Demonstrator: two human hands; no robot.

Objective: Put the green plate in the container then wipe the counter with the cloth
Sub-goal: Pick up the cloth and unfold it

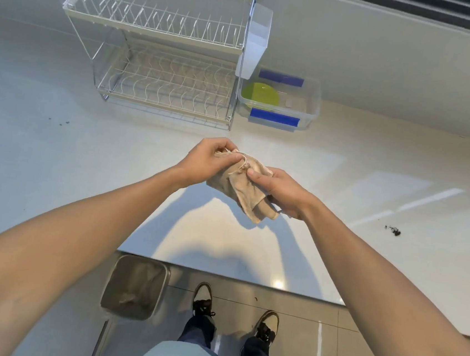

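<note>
The green plate lies inside the clear plastic container with blue clips, at the back of the white counter. A beige cloth hangs above the counter's middle, crumpled and partly folded. My left hand pinches its upper edge. My right hand grips its right side, thumb on top. Both hands hold the cloth clear of the surface.
A white two-tier wire dish rack stands left of the container, with a white cutlery holder on its side. Dark crumbs lie at the right and specks at the left. A metal bin stands on the floor below the counter edge.
</note>
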